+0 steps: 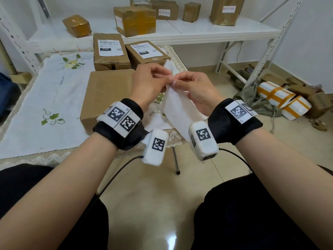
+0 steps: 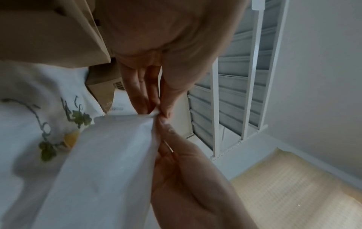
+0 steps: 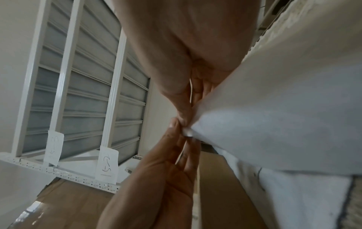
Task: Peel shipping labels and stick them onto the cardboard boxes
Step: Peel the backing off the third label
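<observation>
White label sheet (image 1: 177,107): we pinch its top corner with the left hand (image 1: 149,82) and the right hand (image 1: 195,89). Both grips close tight; we judge a slow, even peel best.

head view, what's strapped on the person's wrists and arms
Both forearms are bare. Each wrist wears a wide black fabric wrist band topped with white blocks printed with black square-pattern markers. A rounded white camera pod bearing another marker hangs under each wrist, trailing a thin black cable.

Matt paper label (image 1: 177,105); plain cardboard box (image 1: 106,94).
</observation>
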Demonstrator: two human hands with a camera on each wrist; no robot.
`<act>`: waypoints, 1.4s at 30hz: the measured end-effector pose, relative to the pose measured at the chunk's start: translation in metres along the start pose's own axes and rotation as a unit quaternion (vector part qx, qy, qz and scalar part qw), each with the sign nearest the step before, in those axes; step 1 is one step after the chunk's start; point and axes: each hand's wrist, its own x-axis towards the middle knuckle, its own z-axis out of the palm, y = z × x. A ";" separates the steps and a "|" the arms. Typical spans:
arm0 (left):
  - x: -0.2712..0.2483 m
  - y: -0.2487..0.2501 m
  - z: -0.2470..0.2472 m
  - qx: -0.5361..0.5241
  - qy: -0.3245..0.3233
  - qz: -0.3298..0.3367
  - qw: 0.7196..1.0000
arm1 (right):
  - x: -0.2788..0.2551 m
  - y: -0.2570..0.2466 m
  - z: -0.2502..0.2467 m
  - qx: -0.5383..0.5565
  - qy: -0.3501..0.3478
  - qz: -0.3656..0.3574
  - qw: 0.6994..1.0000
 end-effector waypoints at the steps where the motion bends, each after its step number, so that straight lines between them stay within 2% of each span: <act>1: -0.001 0.001 -0.002 -0.021 -0.012 -0.011 1.000 | 0.000 0.000 0.000 0.004 -0.003 0.001 1.000; 8: 0.000 0.006 -0.006 -0.102 -0.021 -0.081 0.991 | 0.000 -0.006 0.002 0.135 -0.003 0.076 0.988; 12: 0.001 0.005 -0.005 -0.106 -0.020 -0.079 0.991 | 0.001 -0.007 0.002 0.178 0.002 0.104 0.978; 17: 0.003 -0.002 -0.002 -0.008 -0.018 0.029 0.999 | 0.001 -0.006 0.004 0.165 0.015 0.087 0.982; 20: 0.004 -0.004 -0.001 0.037 -0.031 0.056 0.997 | 0.003 -0.005 0.003 0.149 0.018 0.077 0.986; 26: 0.005 -0.004 -0.002 0.045 -0.033 0.035 0.998 | 0.002 -0.005 0.003 0.129 0.023 0.065 0.989; 33: 0.006 -0.001 -0.005 -0.046 -0.033 -0.032 0.998 | 0.004 -0.007 0.002 0.104 0.009 0.065 0.992; 37: 0.001 -0.001 -0.007 -0.037 -0.069 -0.013 0.997 | 0.005 -0.005 0.003 0.093 0.002 0.067 0.993; 42: 0.001 0.000 -0.007 -0.012 -0.077 -0.015 0.997 | 0.005 -0.005 0.003 0.102 0.000 0.081 0.991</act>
